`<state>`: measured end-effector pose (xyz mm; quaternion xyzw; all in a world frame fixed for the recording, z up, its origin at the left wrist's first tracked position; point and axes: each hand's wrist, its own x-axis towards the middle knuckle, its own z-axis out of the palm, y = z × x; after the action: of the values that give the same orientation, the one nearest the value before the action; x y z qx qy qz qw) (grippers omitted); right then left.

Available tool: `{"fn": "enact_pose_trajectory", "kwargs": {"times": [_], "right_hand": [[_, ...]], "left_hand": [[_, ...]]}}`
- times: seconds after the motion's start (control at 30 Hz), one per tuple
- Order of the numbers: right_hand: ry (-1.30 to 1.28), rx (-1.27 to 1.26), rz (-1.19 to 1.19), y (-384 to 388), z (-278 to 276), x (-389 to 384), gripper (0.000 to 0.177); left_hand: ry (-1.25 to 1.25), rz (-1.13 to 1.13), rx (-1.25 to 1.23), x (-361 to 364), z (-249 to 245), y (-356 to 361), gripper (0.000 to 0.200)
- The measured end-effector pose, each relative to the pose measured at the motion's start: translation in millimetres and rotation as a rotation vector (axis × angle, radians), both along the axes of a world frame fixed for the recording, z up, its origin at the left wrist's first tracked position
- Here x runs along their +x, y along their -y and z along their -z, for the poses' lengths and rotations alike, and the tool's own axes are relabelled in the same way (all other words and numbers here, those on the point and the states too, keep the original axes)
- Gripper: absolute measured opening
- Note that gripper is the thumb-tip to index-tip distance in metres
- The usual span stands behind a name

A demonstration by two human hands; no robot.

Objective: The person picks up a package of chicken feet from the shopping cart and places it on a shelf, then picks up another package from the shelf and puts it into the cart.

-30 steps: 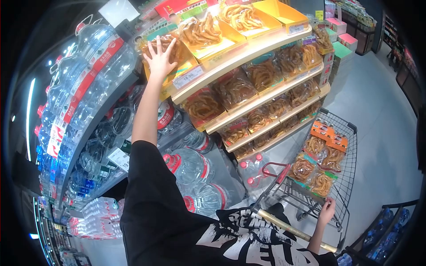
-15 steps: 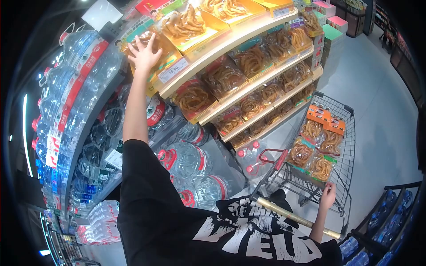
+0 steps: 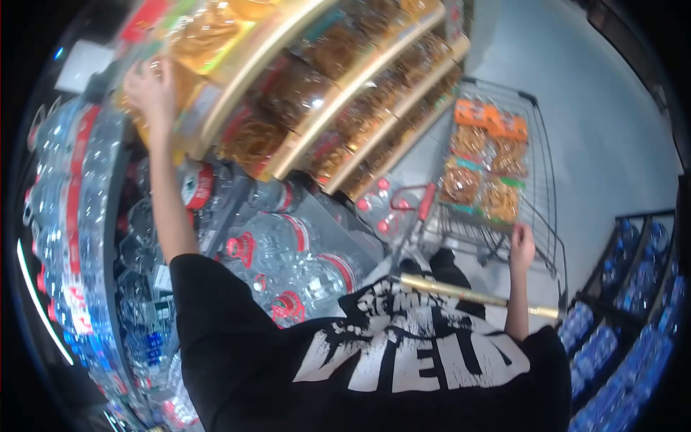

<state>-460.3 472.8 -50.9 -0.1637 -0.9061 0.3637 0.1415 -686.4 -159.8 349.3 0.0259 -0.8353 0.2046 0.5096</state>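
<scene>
At the upper left, my left hand (image 3: 150, 90) reaches over the top shelf, fingers bent down at a bagged snack pack (image 3: 183, 85) in a yellow display box. Motion blur smears its fingers. My right hand (image 3: 522, 248) is raised beside the near edge of the wire shopping cart (image 3: 551, 180), fingers curled together. What they grip, if anything, is hidden. Just beyond it, several clear packs of brown, twisted snacks lie in the cart, including an orange-topped pack (image 3: 470, 135) and a green-edged pack (image 3: 502, 201). The gold cart handle (image 3: 479, 295) crosses in front of my shirt.
Tiered shelves (image 3: 302, 147) of similar packs curve from upper left toward the cart. Large water bottles (image 3: 270, 234) stand below them, with stacked bottles (image 3: 75, 180) at far left. Blue bottles (image 3: 633, 273) fill a dark rack at right. Grey floor (image 3: 515, 43) runs beyond the cart.
The view has swung, shifting shelves and cart left and up. My left hand's spread fingers have bent over the pack. The right hand stays by the cart's near edge.
</scene>
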Motion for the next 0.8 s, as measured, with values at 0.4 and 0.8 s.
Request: {"fn": "enact_pose_trajectory", "kwargs": {"times": [0.4, 0.8], "right_hand": [[0.426, -0.103, -0.247, -0.9, -23.1, -6.0, 0.022], [0.816, -0.433, -0.564, 13.3, 133.2, -165.4, 0.036]], "left_hand": [[1.094, 0.736, 0.455, 94.9, 260.6, -269.8, 0.046], [1.375, 0.292, 0.718, 127.1, 401.9, -380.2, 0.075]]}}
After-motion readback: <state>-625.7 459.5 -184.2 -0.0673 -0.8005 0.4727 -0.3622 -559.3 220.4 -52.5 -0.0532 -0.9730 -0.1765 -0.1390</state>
